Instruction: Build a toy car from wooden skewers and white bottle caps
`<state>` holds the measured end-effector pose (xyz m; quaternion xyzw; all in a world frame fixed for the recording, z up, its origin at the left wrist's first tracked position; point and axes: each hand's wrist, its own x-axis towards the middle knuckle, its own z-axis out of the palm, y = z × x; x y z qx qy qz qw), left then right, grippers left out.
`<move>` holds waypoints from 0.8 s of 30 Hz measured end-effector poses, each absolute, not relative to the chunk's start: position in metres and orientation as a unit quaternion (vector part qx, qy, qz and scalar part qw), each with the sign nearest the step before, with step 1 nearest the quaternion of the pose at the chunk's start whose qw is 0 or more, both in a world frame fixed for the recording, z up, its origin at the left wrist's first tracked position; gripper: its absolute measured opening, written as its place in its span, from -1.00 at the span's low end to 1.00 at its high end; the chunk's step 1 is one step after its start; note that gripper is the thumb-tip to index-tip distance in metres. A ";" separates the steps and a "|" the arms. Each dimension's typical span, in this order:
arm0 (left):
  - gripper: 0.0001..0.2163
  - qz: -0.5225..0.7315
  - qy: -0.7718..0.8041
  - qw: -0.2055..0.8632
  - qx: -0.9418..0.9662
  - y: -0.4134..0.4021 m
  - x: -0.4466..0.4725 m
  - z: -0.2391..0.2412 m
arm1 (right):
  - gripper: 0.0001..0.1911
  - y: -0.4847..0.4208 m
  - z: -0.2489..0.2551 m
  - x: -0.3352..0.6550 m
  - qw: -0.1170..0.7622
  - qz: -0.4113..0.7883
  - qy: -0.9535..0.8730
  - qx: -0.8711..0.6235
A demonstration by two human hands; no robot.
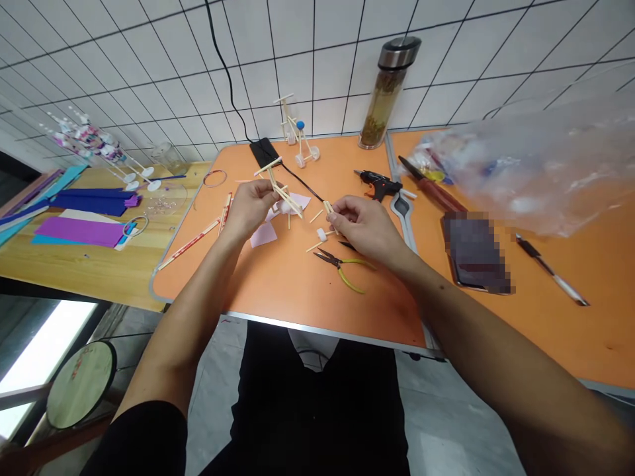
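Observation:
Between the fingers of my left hand (255,206) is a small frame of wooden sticks (284,190), raised above the orange table (278,284) with a crosspiece at its upper end. My right hand (362,221) pinches short wooden sticks (328,208) a little to the right of it. Below the right hand lie a white wheel-like piece on a stick (322,235) and yellow-handled pliers (340,262) with their jaws apart. White paper pieces (264,235) and loose stick bits lie under the left hand.
Behind the hands stands a stick model with white wheels and a blue ball (300,125). A glue gun (380,185), a tea bottle (384,99), a phone (476,254), a pen (550,268) and a plastic bag (540,158) are rightward. Chopsticks (191,244) and coloured strips (82,231) lie leftward.

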<state>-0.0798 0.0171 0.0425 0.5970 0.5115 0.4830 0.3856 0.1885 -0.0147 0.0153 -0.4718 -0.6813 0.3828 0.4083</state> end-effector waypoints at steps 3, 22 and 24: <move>-0.89 0.488 0.503 0.392 0.596 0.014 -0.074 0.029 | -0.91 -0.014 0.015 0.189 0.409 0.382 -0.680 -0.474; -0.91 0.470 0.549 0.344 0.600 0.009 -0.083 0.019 | -0.88 -0.014 0.010 0.188 0.412 0.406 -0.660 -0.479; -0.91 0.467 0.551 0.352 0.596 0.010 -0.083 0.018 | -0.87 -0.014 0.011 0.188 0.413 0.405 -0.660 -0.479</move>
